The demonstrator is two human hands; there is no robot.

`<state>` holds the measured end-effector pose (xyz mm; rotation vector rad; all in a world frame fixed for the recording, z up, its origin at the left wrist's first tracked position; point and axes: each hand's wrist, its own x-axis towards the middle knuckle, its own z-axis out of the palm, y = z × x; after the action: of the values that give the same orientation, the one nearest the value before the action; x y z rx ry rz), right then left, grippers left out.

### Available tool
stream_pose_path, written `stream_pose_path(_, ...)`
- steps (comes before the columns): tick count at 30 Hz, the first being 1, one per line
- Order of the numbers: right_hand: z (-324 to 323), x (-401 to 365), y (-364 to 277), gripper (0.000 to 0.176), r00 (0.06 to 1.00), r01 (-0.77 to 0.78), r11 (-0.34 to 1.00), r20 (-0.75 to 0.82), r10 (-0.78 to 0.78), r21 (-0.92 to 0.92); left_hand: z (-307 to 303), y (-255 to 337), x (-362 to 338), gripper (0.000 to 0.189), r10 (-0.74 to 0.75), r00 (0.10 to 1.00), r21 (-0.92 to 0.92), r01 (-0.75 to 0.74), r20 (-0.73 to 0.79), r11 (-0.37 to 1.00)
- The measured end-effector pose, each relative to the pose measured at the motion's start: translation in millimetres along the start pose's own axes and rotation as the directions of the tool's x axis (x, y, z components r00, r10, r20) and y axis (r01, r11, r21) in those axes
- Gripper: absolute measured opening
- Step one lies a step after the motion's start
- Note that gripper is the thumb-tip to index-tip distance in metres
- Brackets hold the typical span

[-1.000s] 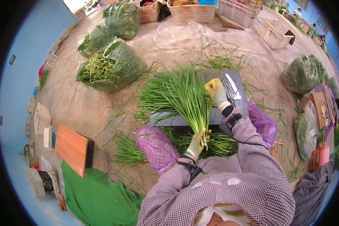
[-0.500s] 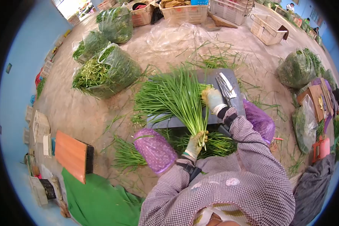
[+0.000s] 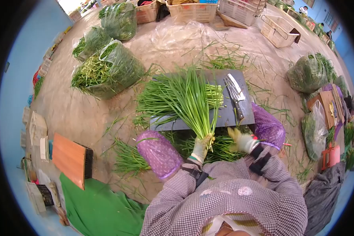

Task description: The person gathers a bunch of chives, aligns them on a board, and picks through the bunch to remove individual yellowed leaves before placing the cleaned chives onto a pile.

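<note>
My gloved left hand (image 3: pixel 201 147) is closed around the pale stem ends of a bunch of green chives (image 3: pixel 198 106), whose leaves fan out away from me over the grey board (image 3: pixel 177 124). More chives (image 3: pixel 157 98) lie on the board underneath and to the left. On the board's right side rests a knife (image 3: pixel 236 96), black handle toward me. My gloved right hand (image 3: pixel 243 141) is off the board's near edge, above loose chives (image 3: pixel 226 148) by my lap; its fingers are smeared by motion.
Plastic bags stuffed with greens (image 3: pixel 118 74) stand at the upper left, another bag of greens (image 3: pixel 308 72) at the right. Crates (image 3: pixel 192 13) line the far side. An orange board (image 3: pixel 69 159) and green cloth (image 3: pixel 98 200) lie at the left. Cut leaves litter the floor.
My right hand has left the chives' leaves and come back toward me, down to the right of my left hand. The left hand keeps its hold on the bunch.
</note>
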<state>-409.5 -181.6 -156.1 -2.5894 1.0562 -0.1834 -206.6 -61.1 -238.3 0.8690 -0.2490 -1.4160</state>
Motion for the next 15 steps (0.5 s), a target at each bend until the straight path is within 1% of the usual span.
stream_pose_path(1, 16.2, -7.1, -0.3, 0.034, 0.98, -0.06, 0.992, 0.181, 0.081, -0.114, -3.7, -2.8, 2.3, 0.027, -0.003, 1.0, 0.049, 0.004, -0.014, 0.999)
stream_pose_path(2, 32.4, -14.4, -0.6, 0.037, 0.924, -0.074, 0.969, 0.349, 0.155, -0.234, -8.3, -6.0, 2.4, 0.027, -0.007, 0.999, 0.099, 0.01, -0.033, 0.995)
stream_pose_path(3, 23.0, 0.4, -16.8, 0.033, 0.961, -0.176, 0.984, 0.218, 0.172, 0.002, -8.0, -6.1, 0.0, 0.028, -0.002, 1.0, 0.08, 0.004, -0.028, 0.997)
stream_pose_path(4, 12.5, 14.3, -33.0, 0.031, 0.984, -0.163, 0.981, 0.082, 0.155, 0.1, -4.4, -4.5, -0.3, 0.028, 0.003, 1.0, 0.063, -0.002, -0.019, 0.998)
stream_pose_path(5, 7.7, 27.2, -49.2, 0.028, 0.986, -0.14, 0.97, -0.058, 0.154, 0.197, -2.3, -3.7, -1.3, 0.028, 0.006, 1.0, 0.05, -0.005, -0.01, 0.999)
stream_pose_path(6, 11.7, 40.0, -62.1, 0.026, 0.973, -0.075, 0.957, -0.188, 0.132, 0.28, -0.8, -3.3, -0.2, 0.03, -0.018, 0.999, 0.05, 0.02, -0.043, 0.999)
stream_pose_path(7, 16.2, 52.4, -72.7, 0.025, 0.941, 0.001, 0.938, -0.318, 0.116, 0.347, 0.6, -2.8, -0.8, 0.028, -0.016, 0.999, 0.024, 0.017, -0.039, 1.0)
stream_pose_path(9, 26.2, 74.3, -86.3, 0.025, 0.959, -0.038, 0.927, -0.247, 0.139, 0.372, 2.1, -2.6, -1.3, 0.025, -0.006, 0.999, -0.031, 0.005, -0.032, 1.0)
stream_pose_path(10, 20.7, 80.6, -95.6, 0.025, 0.98, -0.098, 0.94, -0.132, 0.148, 0.326, 2.4, -7.0, -2.1, 0.028, 0.042, 0.999, -0.065, -0.043, -0.018, 0.997)
stream_pose_path(13, 54.7, 97.1, -83.4, 0.027, 0.976, -0.105, 0.983, -0.175, 0.13, 0.148, -17.4, -10.9, 1.5, 0.026, -0.01, 0.997, -0.055, 0.014, 0.077, 0.998)
stream_pose_path(14, 59.4, 96.8, -79.3, 0.023, 0.967, -0.109, 0.979, -0.209, 0.144, 0.172, -19.7, -12.4, 3.6, 0.03, -0.011, 0.998, -0.065, 0.015, 0.056, 0.998)
stream_pose_path(15, 64.5, 97.6, -71.6, 0.021, 0.961, -0.111, 0.934, -0.203, 0.189, 0.34, -13.9, -6.3, 0.0, 0.032, -0.023, 0.998, -0.16, 0.033, 0.06, 0.987)
